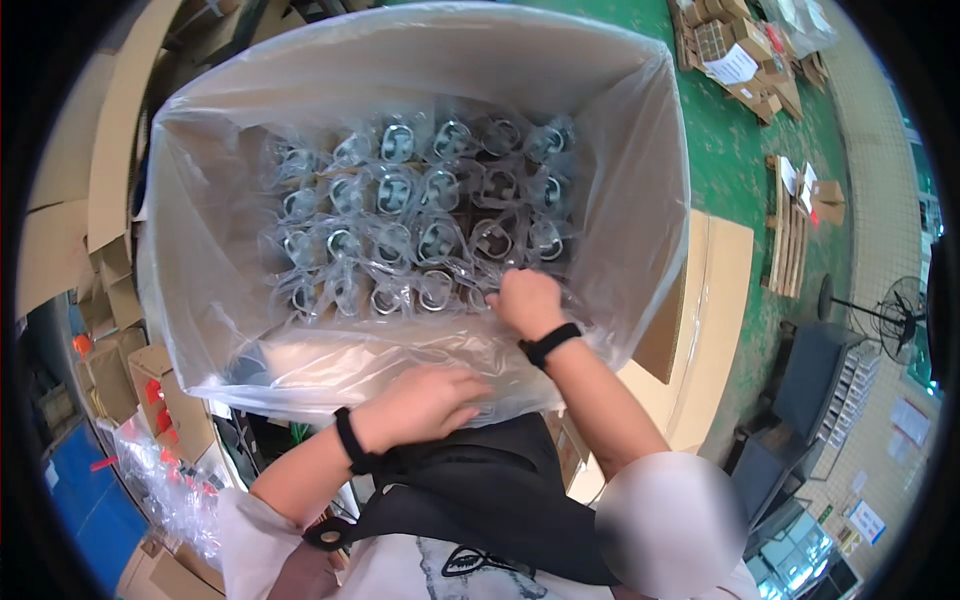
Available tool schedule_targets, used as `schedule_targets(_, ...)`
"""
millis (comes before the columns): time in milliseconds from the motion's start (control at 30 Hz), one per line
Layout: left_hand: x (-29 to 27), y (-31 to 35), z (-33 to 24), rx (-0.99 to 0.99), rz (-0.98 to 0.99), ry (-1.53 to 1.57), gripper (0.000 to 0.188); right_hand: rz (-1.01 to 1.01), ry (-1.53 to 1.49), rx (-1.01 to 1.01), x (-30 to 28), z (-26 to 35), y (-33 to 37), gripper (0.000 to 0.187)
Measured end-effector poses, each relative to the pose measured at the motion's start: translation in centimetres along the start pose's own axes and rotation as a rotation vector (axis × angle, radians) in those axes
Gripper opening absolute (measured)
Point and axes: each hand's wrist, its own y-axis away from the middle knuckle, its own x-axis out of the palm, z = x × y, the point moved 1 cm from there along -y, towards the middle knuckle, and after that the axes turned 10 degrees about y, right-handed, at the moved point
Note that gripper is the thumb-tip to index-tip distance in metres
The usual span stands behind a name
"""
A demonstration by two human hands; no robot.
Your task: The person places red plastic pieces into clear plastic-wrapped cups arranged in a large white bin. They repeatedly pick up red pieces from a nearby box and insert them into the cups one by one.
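In front of me stands a big cardboard box lined with a clear plastic liner [620,150]. Inside, rows of shiny metal ring-shaped parts [395,190] sit in separate clear plastic bags. My right hand [528,300] reaches over the near right part of these rows. Its fingers are closed on the clear plastic of a bag in the front rows; the part beneath is mostly hidden. My left hand [425,403] lies at the box's near edge against the liner, fingers stretched out, holding nothing.
An open cardboard flap [715,320] sticks out right of the box. Cartons [170,400] and loose clear plastic [165,490] are at the left. Farther right are a wooden pallet [785,240], a black fan [890,315] and grey bins [800,375].
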Motion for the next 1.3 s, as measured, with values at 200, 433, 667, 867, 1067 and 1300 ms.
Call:
schedule_targets(200, -5.7, 16.7, -8.0, 0.137, -0.108, 0.816, 0.067, -0.237, 0.001, 0.04, 3.8, -1.9, -2.2, 0.017)
schedule_targets(433, -3.0, 25.7, -18.4, 0.433, -0.347, 0.395, 0.024, -0.379, -0.262, -0.168, -1.5, 1.2, 3.2, 0.016)
schedule_targets(667, -4.9, 34.0, -25.4, 1.268, -0.035, -0.276, 0.021, -0.183, -0.682, -0.58, -10.0, 15.9, 12.2, 0.016)
schedule_targets(867, -4.5, 44.9, -16.3, 0.907, -0.05, 0.213, 0.011, -0.085, -0.556, -1.168, -13.3, 36.7, 16.6, 0.017)
schedule_targets(1067, -0.8, 50.5, 1.8, -0.333, -1.26, 0.211, 0.013, -0.254, -0.011, -1.215, -9.6, 59.1, 7.5, 0.016)
schedule_targets(1300, 4.1, 50.8, 11.9, -0.425, -1.688, -0.227, 0.018, 0.1, 0.265, -1.184, -4.8, 67.8, 2.5, 0.077)
